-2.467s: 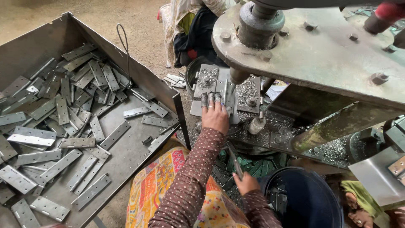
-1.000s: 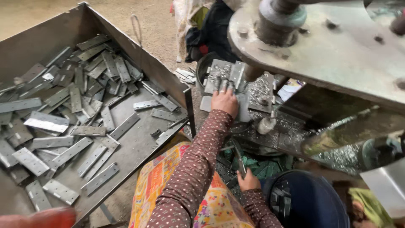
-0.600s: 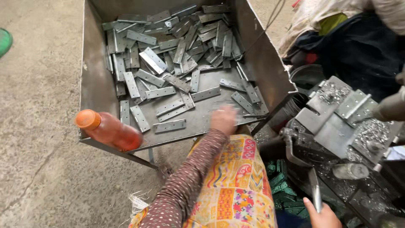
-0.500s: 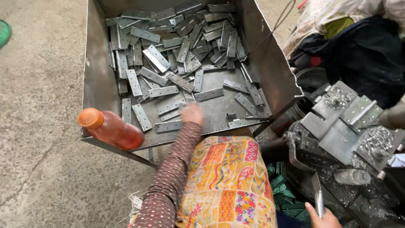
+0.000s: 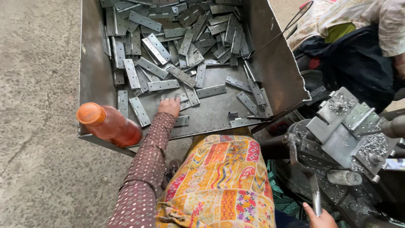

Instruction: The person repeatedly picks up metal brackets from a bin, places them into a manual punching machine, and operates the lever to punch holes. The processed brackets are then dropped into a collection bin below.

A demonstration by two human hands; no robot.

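Observation:
My left hand [image 5: 169, 105] reaches into a large grey metal tray [image 5: 278, 71] and rests, fingers spread, on the flat perforated metal plates [image 5: 162, 85] near its front edge. It touches the plates, but I see none lifted. At the bottom right edge of the view, my right hand [image 5: 322, 218] is closed around the thin metal lever [image 5: 315, 198] of a press machine [image 5: 344, 135]. Most of that hand is cut off. A patterned orange cloth [image 5: 223, 181] covers my lap.
An orange plastic bottle [image 5: 110, 125] lies on the tray's front left corner. Several plates are heaped at the tray's far side. Concrete floor [image 5: 38, 126] lies to the left. Another person in dark clothes [image 5: 358, 55] sits beyond the machine, which carries metal shavings.
My left hand left the machine's work surface and swung left into the tray, landing on the plates. The view turned left with it. My right hand stayed on the lever.

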